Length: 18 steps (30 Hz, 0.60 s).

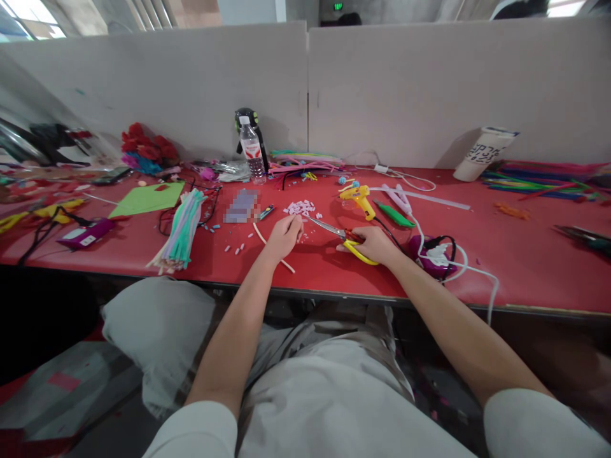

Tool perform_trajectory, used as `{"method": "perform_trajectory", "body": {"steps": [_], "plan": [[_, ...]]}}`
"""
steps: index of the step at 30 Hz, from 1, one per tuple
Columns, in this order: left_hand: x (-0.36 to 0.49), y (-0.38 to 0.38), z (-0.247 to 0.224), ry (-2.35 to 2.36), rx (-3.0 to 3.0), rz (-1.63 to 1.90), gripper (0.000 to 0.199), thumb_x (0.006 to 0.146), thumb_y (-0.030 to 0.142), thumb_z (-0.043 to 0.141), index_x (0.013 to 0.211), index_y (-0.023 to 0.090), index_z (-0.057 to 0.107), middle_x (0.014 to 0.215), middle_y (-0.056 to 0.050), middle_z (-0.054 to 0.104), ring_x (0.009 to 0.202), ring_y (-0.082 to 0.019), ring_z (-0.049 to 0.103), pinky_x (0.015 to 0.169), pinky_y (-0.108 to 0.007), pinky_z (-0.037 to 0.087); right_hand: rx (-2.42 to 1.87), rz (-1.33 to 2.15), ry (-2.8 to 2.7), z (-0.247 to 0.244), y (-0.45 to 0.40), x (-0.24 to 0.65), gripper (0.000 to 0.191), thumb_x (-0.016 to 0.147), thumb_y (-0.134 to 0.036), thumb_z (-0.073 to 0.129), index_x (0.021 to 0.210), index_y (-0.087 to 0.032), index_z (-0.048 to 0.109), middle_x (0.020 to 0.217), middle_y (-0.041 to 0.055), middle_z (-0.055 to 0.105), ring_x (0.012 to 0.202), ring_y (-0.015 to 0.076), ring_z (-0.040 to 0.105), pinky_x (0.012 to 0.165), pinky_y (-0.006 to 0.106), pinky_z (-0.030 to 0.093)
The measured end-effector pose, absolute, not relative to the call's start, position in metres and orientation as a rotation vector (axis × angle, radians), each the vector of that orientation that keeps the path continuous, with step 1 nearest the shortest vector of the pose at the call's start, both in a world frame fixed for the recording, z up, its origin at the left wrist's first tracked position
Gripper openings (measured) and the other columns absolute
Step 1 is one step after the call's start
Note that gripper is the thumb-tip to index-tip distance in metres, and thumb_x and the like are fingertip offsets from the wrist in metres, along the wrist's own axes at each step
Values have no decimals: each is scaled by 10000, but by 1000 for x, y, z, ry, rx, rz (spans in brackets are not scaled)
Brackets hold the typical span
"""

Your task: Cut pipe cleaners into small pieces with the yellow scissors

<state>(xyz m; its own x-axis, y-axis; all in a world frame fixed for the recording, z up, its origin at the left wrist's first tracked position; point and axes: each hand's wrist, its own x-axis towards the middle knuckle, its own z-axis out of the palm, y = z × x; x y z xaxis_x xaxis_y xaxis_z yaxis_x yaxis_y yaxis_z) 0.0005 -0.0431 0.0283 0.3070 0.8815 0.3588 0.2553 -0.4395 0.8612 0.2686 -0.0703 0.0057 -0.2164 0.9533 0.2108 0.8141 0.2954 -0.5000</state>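
My right hand (375,245) is wrapped round the handles of a pair of scissors (356,249) with yellow grips. Their metal blades point left across the red table, towards my left hand (285,235). That hand is closed in a pinch, and whatever lies between its fingers is hidden. A thin cream strip (259,233) runs behind my left hand and comes out below the wrist. Just beyond the fingertips lies a pile of small pale pink pieces (300,208). A few more cut pieces (242,247) are scattered to the left.
A yellow glue gun (360,200) and a green tool (395,215) lie beyond my right hand. On the left is a bundle of pipe cleaners (184,229). A water bottle (252,152) and a white cup (483,154) stand near the partition (405,89). White cable (494,286) hangs over the front edge.
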Motion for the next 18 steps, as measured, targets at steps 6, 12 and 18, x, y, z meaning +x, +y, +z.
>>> {"method": "perform_trajectory", "body": {"steps": [6, 12, 18], "plan": [[-1, -41, 26, 988, 1862, 1143, 417, 970, 481, 414, 687, 182, 478, 599, 5, 491, 562, -116, 468, 583, -263, 374, -1555, 427, -2083, 11, -76, 267, 596, 672, -757, 637, 608, -199, 440, 558, -36, 409, 538, 101, 344, 514, 274, 223], [-1, -39, 25, 973, 1843, 1149, 437, 964, 513, 415, 689, 181, 482, 605, 0, 493, 567, -117, 470, 585, -267, 378, -1543, 428, -2099, 12, -76, 267, 589, 677, -754, 628, 598, -197, 452, 547, -31, 406, 531, 103, 345, 506, 273, 213], [-1, -39, 23, 969, 1816, 1144, 434, 957, 526, 429, 706, 179, 494, 618, -1, 496, 573, -117, 475, 588, -265, 389, -1545, 403, -2130, 9, -72, 268, 576, 701, -730, 630, 594, -197, 439, 543, -34, 394, 528, 101, 341, 511, 279, 212]]}}
